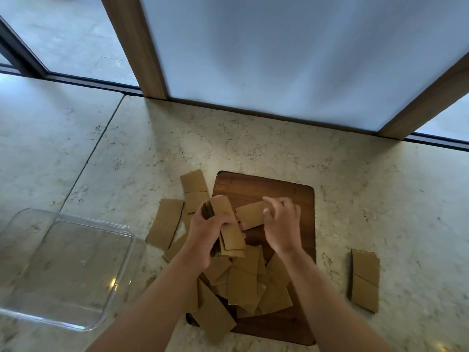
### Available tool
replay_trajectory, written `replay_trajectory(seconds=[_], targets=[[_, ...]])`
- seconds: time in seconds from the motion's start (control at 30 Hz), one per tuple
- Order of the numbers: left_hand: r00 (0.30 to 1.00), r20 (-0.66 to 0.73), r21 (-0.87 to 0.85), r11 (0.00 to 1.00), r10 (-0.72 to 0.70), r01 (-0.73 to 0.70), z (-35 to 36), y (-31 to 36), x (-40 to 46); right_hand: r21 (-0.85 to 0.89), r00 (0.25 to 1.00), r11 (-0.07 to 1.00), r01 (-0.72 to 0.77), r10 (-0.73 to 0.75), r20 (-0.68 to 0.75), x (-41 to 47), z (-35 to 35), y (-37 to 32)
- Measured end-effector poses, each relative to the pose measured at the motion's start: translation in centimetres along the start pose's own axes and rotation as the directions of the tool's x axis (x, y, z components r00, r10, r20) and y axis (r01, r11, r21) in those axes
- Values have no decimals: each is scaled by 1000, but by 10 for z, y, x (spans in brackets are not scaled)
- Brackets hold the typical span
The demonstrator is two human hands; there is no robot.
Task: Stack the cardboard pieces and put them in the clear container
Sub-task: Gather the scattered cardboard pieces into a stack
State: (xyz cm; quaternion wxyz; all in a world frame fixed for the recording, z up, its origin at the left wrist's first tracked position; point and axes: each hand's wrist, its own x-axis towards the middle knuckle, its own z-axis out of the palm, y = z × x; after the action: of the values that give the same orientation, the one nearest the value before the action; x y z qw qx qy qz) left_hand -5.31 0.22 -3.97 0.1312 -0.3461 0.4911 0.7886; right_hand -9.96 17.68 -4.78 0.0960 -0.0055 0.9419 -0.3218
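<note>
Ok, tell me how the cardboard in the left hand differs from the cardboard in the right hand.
The left hand grips a thick stack of many pieces, edges showing; the right hand pinches a single piece. The stack runs roughly away from the person; the single piece lies crosswise, beside it. Both are brown cardboard rectangles held above the wooden board.

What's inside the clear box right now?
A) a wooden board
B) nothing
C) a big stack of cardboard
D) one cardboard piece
B: the clear box shows only the counter through its bottom, while the cardboard stack is in the left hand, a single piece is in the right hand, and the rest lie on the wooden board and the counter.
</note>
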Motion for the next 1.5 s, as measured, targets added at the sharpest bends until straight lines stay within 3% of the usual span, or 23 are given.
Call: replay_trajectory(seconds=[0.1, 0.17, 0.23, 0.27, 0.33, 0.4, 0.43, 0.47, 0.5, 0.57, 0.63, 0.7, 0.73, 0.83, 0.9, 0.97, 1.1, 1.2, 1.27, 1.33, 1.4, 1.47, 1.5], targets=[[1000, 26, -19, 1000, 9, -8, -8, 7, -4, -351, 953, 916, 196, -94, 288, 19, -7, 12], [999, 22, -2, 999, 33, -33, -8, 10, -7, -463, 953, 859, 218, -85, 290, 23, -11, 17], [998, 28, 2, 999, 54, -54, -8, 12, -9, -485, 981, 866, 122, -29, 193, 25, -17, 25], [998, 29, 3, 998, 57, -57, -7, 12, -9, -408, 991, 913, 21, 36, 131, 23, -21, 27], [999, 29, 16, 999, 45, -45, -4, 10, -12, -35, 962, 969, -245, 247, 114, 12, -23, 24], [999, 30, 59, 998, 37, -38, 3, 8, -15, 380, 884, 802, -462, 382, 268, -9, -22, 4], [999, 29, 101, 994, 29, -32, 7, 7, -17, 500, 858, 703, -506, 353, 372, -18, -19, -6], [999, 35, 149, 989, 12, -17, 11, 6, -20, 540, 850, 677, -500, 262, 457, -28, -14, -15], [999, 48, 184, 983, -14, 4, 13, 6, -22, 521, 840, 717, -463, 167, 517, -38, -9, -21], [996, 64, 242, 969, -67, 50, 13, 3, -27, 327, 850, 906, -267, 62, 523, -54, -6, -19], [989, 79, 220, 970, -127, 107, 4, 2, -35, 64, 940, 998, -3, -19, 342, -61, -14, 3], [977, 134, 65, 985, -168, 161, -7, -2, -44, 120, 983, 987, -104, 84, 161, -69, -22, 28], [977, 141, 13, 987, -161, 161, -13, -5, -48, 132, 978, 977, -169, 149, 148, -75, -22, 35], [995, 54, 25, 996, -87, 86, -26, -17, -60, -117, 958, 990, -84, 113, 265, -99, 2, 30], [999, 3, 26, 999, -32, 32, -32, -27, -67, -209, 967, 977, -43, 93, 239, -112, 23, 20], [1000, -31, 11, 1000, -1, 1, -38, -33, -75, -173, 979, 982, -81, 111, 173, -115, 30, 15], [991, -135, 0, 1000, -25, 25, -54, -40, -91, 139, 965, 958, -249, 233, 124, -113, 22, 16], [987, -152, -24, 999, -40, 37, -62, -43, -98, 325, 980, 925, -195, 172, 99, -117, 3, 21], [990, -125, -27, 997, -68, 65, -65, -42, -101, 387, 986, 918, -92, 30, 164, -119, -19, 23], [991, -53, 11, 993, -119, 120, -70, -40, -102, 354, 941, 932, 75, -184, 283, -122, -42, 19], [971, 101, 108, 973, -215, 204, -75, -36, -103, 304, 821, 920, 249, -367, 437, -125, -51, 5], [892, 306, 245, 933, -333, 264, -78, -34, -105, 299, 708, 899, 321, -437, 554, -128, -41, -14], [839, 392, 285, 917, -378, 280, -78, -35, -106, 303, 692, 899, 315, -436, 575, -130, -33, -23]])
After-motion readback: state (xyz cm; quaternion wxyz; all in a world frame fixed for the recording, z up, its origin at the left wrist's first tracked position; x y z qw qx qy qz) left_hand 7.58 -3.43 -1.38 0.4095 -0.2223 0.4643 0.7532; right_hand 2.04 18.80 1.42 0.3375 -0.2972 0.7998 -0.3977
